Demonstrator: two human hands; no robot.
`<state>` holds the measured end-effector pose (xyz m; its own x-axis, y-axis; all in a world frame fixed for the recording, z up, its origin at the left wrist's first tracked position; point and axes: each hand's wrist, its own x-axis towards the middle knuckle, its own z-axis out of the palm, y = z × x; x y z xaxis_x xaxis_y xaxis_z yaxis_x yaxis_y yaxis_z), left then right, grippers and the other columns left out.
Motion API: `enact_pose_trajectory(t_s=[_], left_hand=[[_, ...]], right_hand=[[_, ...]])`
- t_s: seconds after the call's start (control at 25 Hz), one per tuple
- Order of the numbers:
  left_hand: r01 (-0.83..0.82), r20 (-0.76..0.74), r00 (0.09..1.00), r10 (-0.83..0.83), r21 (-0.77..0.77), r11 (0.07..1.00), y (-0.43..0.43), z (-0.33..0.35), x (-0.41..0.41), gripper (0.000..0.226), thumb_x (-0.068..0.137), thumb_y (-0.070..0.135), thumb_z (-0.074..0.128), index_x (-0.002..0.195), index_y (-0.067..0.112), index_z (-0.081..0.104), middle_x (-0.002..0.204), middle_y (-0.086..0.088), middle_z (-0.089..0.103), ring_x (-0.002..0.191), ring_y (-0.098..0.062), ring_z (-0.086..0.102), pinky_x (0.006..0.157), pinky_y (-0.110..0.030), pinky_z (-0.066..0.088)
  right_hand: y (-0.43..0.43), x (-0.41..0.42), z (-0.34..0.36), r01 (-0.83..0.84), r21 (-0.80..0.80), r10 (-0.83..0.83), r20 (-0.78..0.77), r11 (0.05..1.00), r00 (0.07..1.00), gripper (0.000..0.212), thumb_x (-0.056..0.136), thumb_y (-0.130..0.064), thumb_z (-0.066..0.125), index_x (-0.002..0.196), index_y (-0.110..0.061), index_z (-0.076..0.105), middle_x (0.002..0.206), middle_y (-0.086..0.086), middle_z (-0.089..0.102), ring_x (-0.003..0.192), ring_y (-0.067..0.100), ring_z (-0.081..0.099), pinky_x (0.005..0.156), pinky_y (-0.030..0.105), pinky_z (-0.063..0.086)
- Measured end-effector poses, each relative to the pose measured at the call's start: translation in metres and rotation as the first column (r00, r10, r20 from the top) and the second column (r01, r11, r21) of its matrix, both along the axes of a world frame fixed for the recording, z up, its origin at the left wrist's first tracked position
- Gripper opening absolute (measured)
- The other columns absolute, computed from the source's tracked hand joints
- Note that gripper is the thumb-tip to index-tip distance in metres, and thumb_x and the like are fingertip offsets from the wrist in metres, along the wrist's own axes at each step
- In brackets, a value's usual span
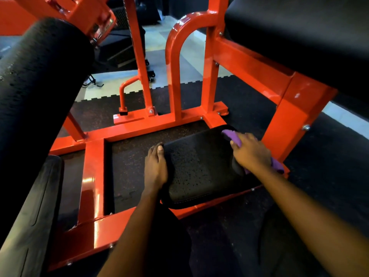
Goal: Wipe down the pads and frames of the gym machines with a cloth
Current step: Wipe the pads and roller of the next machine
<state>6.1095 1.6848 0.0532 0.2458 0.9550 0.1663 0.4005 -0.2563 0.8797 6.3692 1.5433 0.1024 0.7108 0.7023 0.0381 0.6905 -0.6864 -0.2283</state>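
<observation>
The pad (199, 168) is a low, black, roughly square cushion with rounded corners and a finely pitted, dull surface; a line of pale stitching runs along its near edge. It sits just off the middle of the view toward 5 o'clock, mounted on the glossy red-orange frame (139, 126), whose tubes box it in from 9 o'clock round to 3 o'clock. The cloth (232, 136) is purple and bunched, lying over the pad's right edge at about 3 o'clock of the pad; one end pokes out past the fingertips, and another bit shows behind the wrist near the frame's upright. The right hand (252, 151) lies on top of the cloth with its fingers curled over it, gripping it and pressing it against the pad's rim. The left hand (155, 166) rests along the pad's left edge at 9 o'clock of the pad, fingers straight and close together pointing toward 12 o'clock, thumb lying on the pad's top corner; it holds nothing. A thick black foam roller (40, 86) fills the view at 9 to 10 o'clock, a large black bench cushion (299, 37) sits at 1 to 2 o'clock, and speckled dark rubber floor (239, 96) lies under the frame.
</observation>
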Motion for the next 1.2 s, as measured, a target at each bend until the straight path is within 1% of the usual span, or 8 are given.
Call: enact_pose_trajectory(t_s=[0.12,0.24,0.4,0.52,0.64,0.88,1.04,1.2], left_hand=[[-0.016,-0.021,1.000,0.016,-0.004,1.000,-0.001,0.002,0.002,0.046,0.107,0.036,0.030,0.138,0.013,0.056,0.143,-0.007,0.053,0.131,-0.023,0.047,0.114,-0.042,0.034],[-0.013,-0.020,1.000,0.012,-0.018,1.000,-0.001,0.004,0.001,0.046,0.108,0.036,0.030,0.137,0.013,0.056,0.142,-0.007,0.053,0.131,-0.024,0.047,0.113,-0.041,0.034],[0.001,0.025,1.000,-0.001,-0.015,1.000,-0.005,0.006,-0.001,0.044,0.108,0.032,0.031,0.135,0.011,0.058,0.139,-0.010,0.055,0.129,-0.023,0.049,0.111,-0.032,0.033],[-0.032,0.087,0.996,0.036,-0.046,0.998,-0.011,0.011,-0.002,0.044,0.108,0.030,0.032,0.135,0.008,0.059,0.138,-0.012,0.056,0.129,-0.022,0.050,0.105,-0.021,0.031],[-0.073,0.107,0.991,0.083,-0.092,0.993,-0.022,0.013,-0.007,0.044,0.108,0.029,0.033,0.141,0.006,0.052,0.147,-0.013,0.050,0.138,-0.024,0.044,0.114,-0.028,0.028],[-0.011,0.062,0.998,0.017,-0.084,0.996,-0.030,0.007,-0.017,0.046,0.109,0.025,0.032,0.150,0.007,0.039,0.159,-0.008,0.035,0.148,-0.018,0.029,0.116,-0.019,0.014],[-0.002,0.074,0.997,0.008,-0.079,0.997,-0.035,0.003,-0.021,0.046,0.108,0.027,0.033,0.151,0.010,0.039,0.159,-0.007,0.034,0.147,-0.017,0.029,0.113,-0.016,0.015],[-0.015,0.112,0.993,0.025,-0.083,0.996,-0.036,0.002,-0.020,0.053,0.105,0.039,0.031,0.149,0.012,0.043,0.156,-0.006,0.040,0.144,-0.018,0.035,0.114,-0.020,0.020]], right_hand=[[0.060,0.015,0.019,0.031,-0.015,-0.032,-0.100,0.999,0.994,0.043,0.101,-0.048,0.038,0.138,-0.028,0.048,0.140,0.014,0.052,0.126,0.041,0.053,0.103,0.048,0.041],[0.075,-0.014,0.016,-0.163,-0.063,0.163,0.004,0.985,0.987,0.046,0.102,-0.048,0.039,0.143,-0.030,0.047,0.149,0.005,0.046,0.131,0.039,0.046,0.107,0.050,0.037],[0.002,-0.065,-0.003,-0.417,-0.042,0.419,0.129,0.908,0.899,0.057,0.093,-0.056,0.028,0.143,-0.040,0.050,0.150,-0.007,0.050,0.131,0.033,0.049,0.107,0.052,0.040],[-0.054,-0.076,-0.007,-0.354,0.011,0.345,0.196,0.935,0.918,0.056,0.092,-0.057,0.032,0.141,-0.042,0.053,0.147,-0.006,0.054,0.130,0.036,0.052,0.106,0.054,0.040],[-0.061,-0.087,-0.006,-0.300,-0.013,0.298,0.170,0.954,0.940,0.057,0.094,-0.059,0.027,0.147,-0.047,0.044,0.153,-0.007,0.047,0.139,0.035,0.042,0.115,0.055,0.028],[0.070,-0.095,0.002,-0.423,-0.138,0.435,0.075,0.896,0.897,0.053,0.102,-0.055,0.035,0.154,-0.050,0.025,0.166,-0.008,0.023,0.150,0.038,0.019,0.121,0.058,0.014],[0.109,-0.102,0.012,-0.385,-0.149,0.395,0.046,0.911,0.918,0.051,0.101,-0.053,0.036,0.151,-0.042,0.037,0.160,-0.004,0.035,0.143,0.038,0.031,0.118,0.060,0.022],[0.016,-0.129,0.001,-0.443,-0.045,0.445,0.119,0.895,0.888,0.056,0.097,-0.055,0.029,0.151,-0.042,0.040,0.159,-0.001,0.041,0.140,0.040,0.040,0.116,0.054,0.029]])
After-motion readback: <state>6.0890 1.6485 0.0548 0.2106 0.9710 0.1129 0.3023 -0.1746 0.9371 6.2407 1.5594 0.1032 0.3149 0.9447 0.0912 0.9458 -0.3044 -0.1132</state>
